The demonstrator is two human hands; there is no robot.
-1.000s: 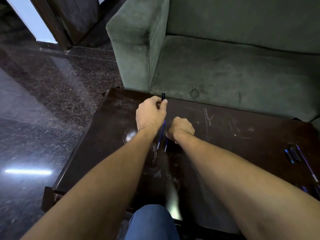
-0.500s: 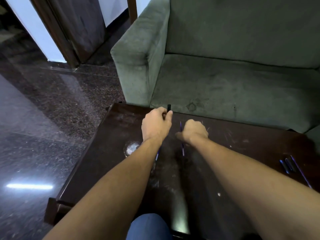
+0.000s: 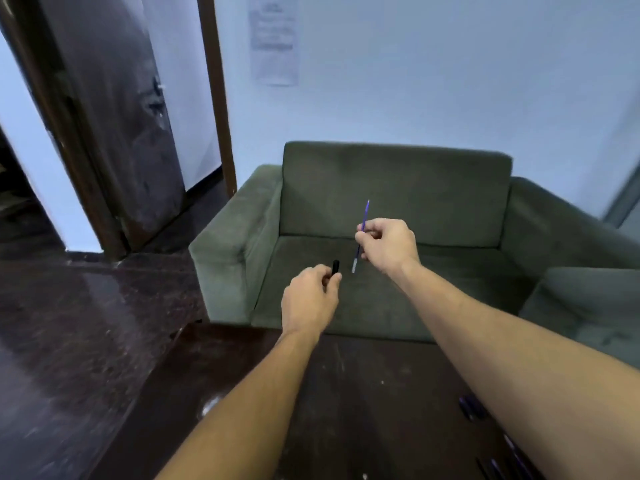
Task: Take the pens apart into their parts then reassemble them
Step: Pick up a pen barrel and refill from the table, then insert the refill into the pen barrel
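Note:
My right hand (image 3: 388, 245) is raised above the table and pinches a thin blue pen refill (image 3: 362, 233), held nearly upright with its silver tip pointing down. My left hand (image 3: 310, 299) is a little lower and to the left, closed on a short black pen barrel (image 3: 335, 266) whose end sticks up past my fingers. The refill's tip hangs just right of the barrel's end, apart from it. More dark blue pen parts (image 3: 471, 407) lie on the table at the right, partly hidden behind my right forearm.
The dark wooden table (image 3: 363, 393) lies below my arms. A green sofa (image 3: 398, 202) stands right behind it. A dark polished floor and an open dark door (image 3: 114, 116) are at the left. A paper sheet (image 3: 275, 39) hangs on the pale wall.
Both hands lifted off the table. My right hand picked up the blue refill and raised it. The head tilted up, so the sofa back and the wall came into view.

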